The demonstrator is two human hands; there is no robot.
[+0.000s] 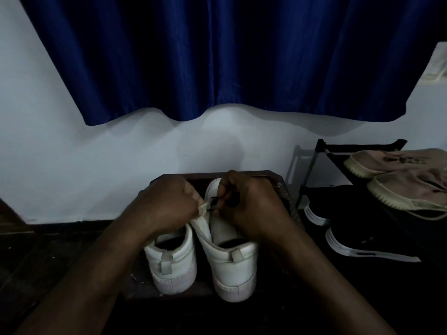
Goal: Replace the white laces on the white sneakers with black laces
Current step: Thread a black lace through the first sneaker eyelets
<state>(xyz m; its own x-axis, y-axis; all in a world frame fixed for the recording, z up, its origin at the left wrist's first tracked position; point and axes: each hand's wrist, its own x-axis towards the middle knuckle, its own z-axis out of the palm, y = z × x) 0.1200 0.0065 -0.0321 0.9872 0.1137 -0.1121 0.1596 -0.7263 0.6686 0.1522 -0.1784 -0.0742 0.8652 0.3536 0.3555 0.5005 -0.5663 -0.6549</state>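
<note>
Obs.: a small dark wooden worktop carries two shoes side by side, heels toward the person. The white leather sneaker at the left edge stands untouched. The white leather sneaker at the right edge is being worked on. Left hand: fingers curled, pinching a white flap of that shoe. I cannot tell whether it is the tongue or the eyelet edge. Right hand: fingers curled tight on a thin black lace, held just above the shoe's front, close to the left fingertips. No white lace is in sight, and the eyelets are hidden under the hands. Judgement: threading black lace into the right-edge shoe is the step in hand. Next move calls for guiding the lace tip through an eyelet, with the flap kept steady, then drawing out the slack. A black metal shoe rack stands beside the worktop's right edge.
</note>
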